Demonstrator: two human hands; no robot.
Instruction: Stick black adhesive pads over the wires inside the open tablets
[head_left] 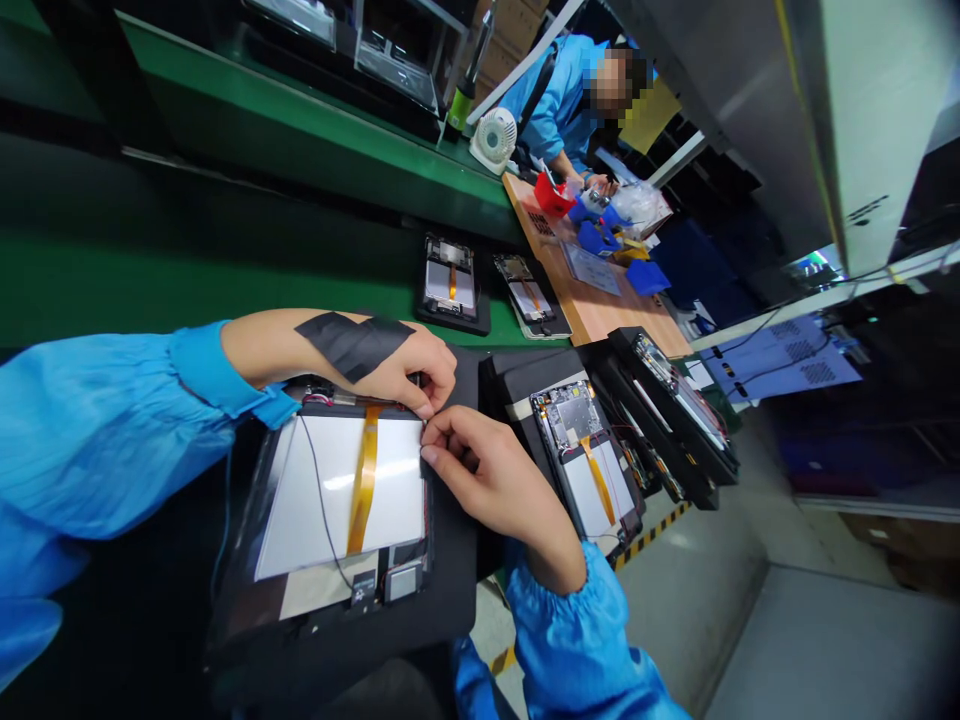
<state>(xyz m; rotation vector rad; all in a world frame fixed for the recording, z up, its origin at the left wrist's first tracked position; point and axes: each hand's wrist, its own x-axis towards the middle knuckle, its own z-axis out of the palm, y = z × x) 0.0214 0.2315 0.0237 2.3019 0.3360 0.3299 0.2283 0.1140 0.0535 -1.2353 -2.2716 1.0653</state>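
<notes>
Left hand (412,365) in a narrow pinch, thumb and forefinger tips together at the upper right corner of the tablet (390,500); can't tell if anything is between them. Black tape strips (352,345) on the back of that hand and wrist. Right hand (499,475) also nearly closed, thumb and forefinger tips at the panel's right edge, just below the left fingertips; whatever they may grip is too small to make out.

Tablet lies opened on a black pad (457,590), in front of the person. White panel (296,500) inside, orange strip (364,480) running down across it, thin black wire left of the strip, small module (403,580) at the lower edge.

Right of the hands: second opened tablet (600,490), then a stack of black trays (675,420). Beyond, two more opened tablets, one on the green desk (187,285), one next to a wooden board (652,322). Red bin (553,197) and blue bins (598,240) on the board. White fan (495,138) near a co-worker (540,110) in blue.
</notes>
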